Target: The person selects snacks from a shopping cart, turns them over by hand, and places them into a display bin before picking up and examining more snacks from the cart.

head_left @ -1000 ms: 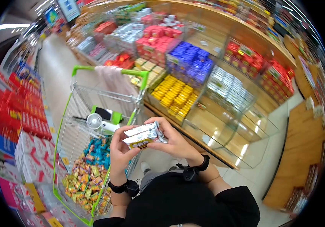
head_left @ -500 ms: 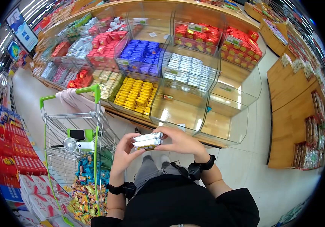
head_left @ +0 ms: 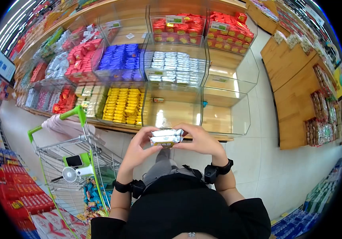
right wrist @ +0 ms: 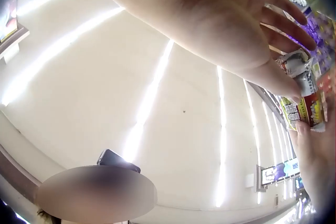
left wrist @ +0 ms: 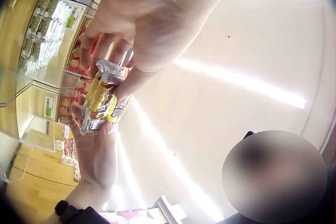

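Observation:
Two small wrapped packets, silver-white on top with yellow and dark printing on the side, are held together in front of the body. The left hand pinches their left end between thumb and fingers, and the right hand pinches the right end. In the left wrist view the packets show yellow and red printing between the left hand and the right hand. The right wrist view shows the packets below the fingers of the right hand.
A cart with a pink cloth, a white fan and wrapped sweets stands at the left. Clear-walled bins ahead hold yellow packets, blue packets and silver packets. A wooden display stands right.
The view has turned, so the bins and cart have shifted left and the bins now lie straight ahead. Both hands still hold the packets, now nearer the bins' front edge.

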Available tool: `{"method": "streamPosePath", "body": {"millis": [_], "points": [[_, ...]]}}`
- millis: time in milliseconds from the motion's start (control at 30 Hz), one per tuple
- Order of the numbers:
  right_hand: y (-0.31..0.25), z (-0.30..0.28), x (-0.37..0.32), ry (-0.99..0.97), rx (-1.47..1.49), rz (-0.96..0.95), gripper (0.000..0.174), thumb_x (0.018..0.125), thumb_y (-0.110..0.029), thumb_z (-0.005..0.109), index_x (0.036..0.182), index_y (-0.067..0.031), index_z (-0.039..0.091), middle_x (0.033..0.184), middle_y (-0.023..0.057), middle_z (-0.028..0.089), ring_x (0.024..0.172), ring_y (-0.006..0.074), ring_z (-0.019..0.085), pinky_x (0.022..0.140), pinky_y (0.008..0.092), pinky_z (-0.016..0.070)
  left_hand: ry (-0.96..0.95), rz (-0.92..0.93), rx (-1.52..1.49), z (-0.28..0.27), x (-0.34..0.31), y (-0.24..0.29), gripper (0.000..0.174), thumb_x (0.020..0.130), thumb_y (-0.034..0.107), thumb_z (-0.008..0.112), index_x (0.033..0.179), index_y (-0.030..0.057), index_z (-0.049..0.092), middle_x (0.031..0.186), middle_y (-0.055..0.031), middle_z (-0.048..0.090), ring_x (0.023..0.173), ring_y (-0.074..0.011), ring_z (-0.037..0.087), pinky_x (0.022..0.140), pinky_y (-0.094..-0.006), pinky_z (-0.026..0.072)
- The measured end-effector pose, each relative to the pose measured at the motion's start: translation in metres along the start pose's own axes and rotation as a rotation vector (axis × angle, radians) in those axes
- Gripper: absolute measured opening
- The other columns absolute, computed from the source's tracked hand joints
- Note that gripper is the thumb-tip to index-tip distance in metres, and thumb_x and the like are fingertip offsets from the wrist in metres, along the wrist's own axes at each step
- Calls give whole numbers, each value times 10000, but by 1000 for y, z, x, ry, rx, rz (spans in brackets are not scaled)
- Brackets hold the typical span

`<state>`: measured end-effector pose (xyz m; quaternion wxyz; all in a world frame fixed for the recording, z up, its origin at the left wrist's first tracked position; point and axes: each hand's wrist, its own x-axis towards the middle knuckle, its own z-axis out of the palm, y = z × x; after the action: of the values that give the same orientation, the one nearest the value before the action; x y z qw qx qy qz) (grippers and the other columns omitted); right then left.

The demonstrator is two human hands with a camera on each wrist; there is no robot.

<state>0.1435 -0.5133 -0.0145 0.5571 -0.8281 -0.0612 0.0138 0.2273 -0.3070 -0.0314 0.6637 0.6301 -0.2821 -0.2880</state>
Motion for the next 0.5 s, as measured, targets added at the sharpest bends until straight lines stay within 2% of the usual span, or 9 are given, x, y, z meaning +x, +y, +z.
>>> {"method": "streamPosePath", "body": {"millis": [100, 367, 500], "points": [[1, -9, 7, 67, -32, 20, 386, 705, -211, 673, 1006, -27, 515, 904, 118, 573, 814, 222, 554, 735, 308, 443, -66, -24, 6, -3, 23, 7, 477, 698, 35, 667, 1119, 45, 442, 1019, -57, 511, 971, -131, 490, 861, -284, 381], [4, -30, 33, 230, -59, 109, 438, 721, -208, 657, 1079, -47, 463, 903, 116, 571, 819, 232, 546, 731, 317, 435, -182, 25, 10, -18, 85, 7, 469, 707, 47, 662, 1120, 50, 439, 1043, -49, 496, 956, -123, 486, 851, -275, 381], [9, -39, 47, 273, -58, 145, 424, 717, -192, 661, 1066, -41, 475, 938, 116, 563, 848, 237, 541, 738, 316, 436, -210, 23, 46, -24, 115, 8, 474, 684, 11, 655, 1106, 38, 440, 1056, -38, 485, 1005, -130, 469, 864, -275, 370]]}}
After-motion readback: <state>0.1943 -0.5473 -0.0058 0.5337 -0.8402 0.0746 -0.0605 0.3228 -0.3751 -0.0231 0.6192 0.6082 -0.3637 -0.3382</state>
